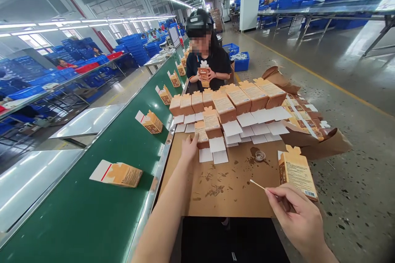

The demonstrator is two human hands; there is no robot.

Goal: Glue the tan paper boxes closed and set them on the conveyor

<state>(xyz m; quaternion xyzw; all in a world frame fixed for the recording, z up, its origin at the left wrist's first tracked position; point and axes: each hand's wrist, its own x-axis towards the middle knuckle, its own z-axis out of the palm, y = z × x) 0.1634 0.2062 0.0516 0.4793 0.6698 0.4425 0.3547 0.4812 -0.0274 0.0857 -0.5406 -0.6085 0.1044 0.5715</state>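
Observation:
My left hand (189,148) rests its spread fingertips on the brown cardboard work surface (216,191), right beside a kraft-coloured carton (201,133) with a white flap. My right hand (296,218) pinches a thin cotton swab (257,185) whose tip points left, toward a small glass dish (260,155) of brown liquid. Brown stains mark the cardboard around the dish. A printed carton (298,172) with a barcode lies at the surface's right edge, close to my right hand. Rows of similar cartons (237,98) with white flaps stand beyond.
A green conveyor belt (92,181) with a metal edge runs along the left, carrying spaced cartons. Opposite me, a seated person (205,57) in a dark top holds a carton. Flattened cardboard (317,139) lies at right. Blue crates fill the background.

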